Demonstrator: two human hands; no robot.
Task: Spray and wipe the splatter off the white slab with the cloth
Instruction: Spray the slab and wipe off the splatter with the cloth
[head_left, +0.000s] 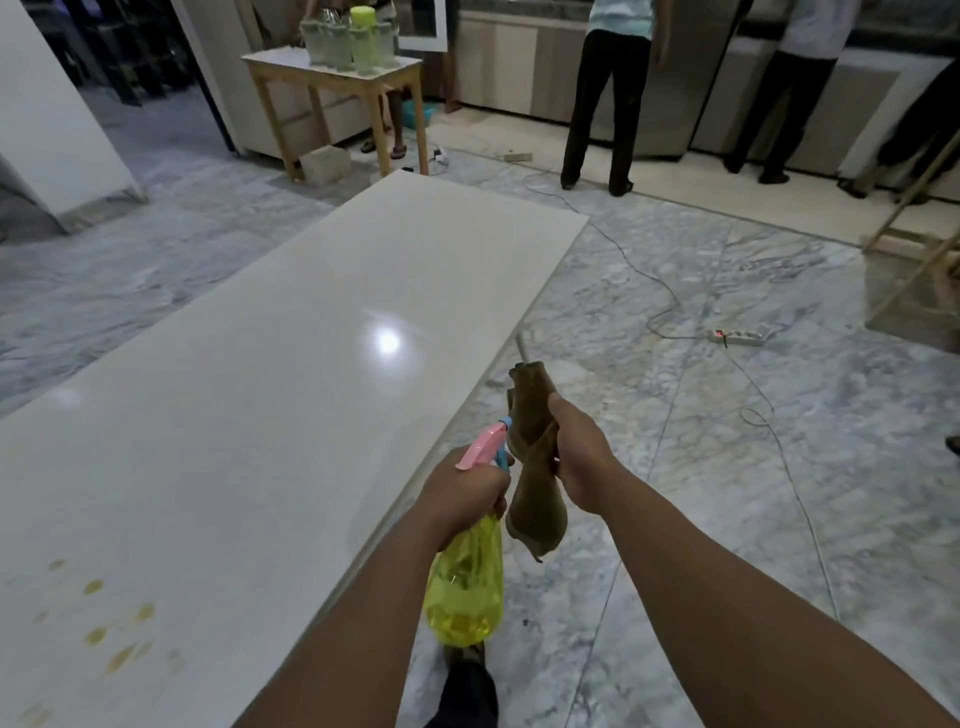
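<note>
A: Where is each thing now?

B: The left hand (460, 488) grips the neck of the spray bottle (465, 587), its fingers (500, 503) curled around just under the pink trigger head (480, 449). The yellow body hangs down, past the edge of the white slab (270, 395) and over the marble floor (727, 467). The right hand (584, 462) holds the brown cloth (535, 499) bunched in a closed fist, 1 end sticking up and the other hanging below. The 2 hands are just beside each other.

A: And the splatter?

B: The yellowish splatter (111, 631) lies on the near left part of the slab, well apart from both hands. No spray has reached it, I think, and the drops look unwiped.

A: How will the bottle handle?

B: It is thin clear plastic, so I judge it light (how much liquid is inside, I cannot tell). The neck is the good place to hold, because 1 finger can then reach the trigger. The nozzle must turn toward the stains first.

A: And the cloth?

B: Soft and limp; it folds wherever it is taken. For wiping it seems better to open it flat under the palm. The slab is glossy and shows a lamp reflection, so a wet cloth will probably slide easily. Pressing near the edge could be risky, since I cannot see how this surface is supported.
</note>
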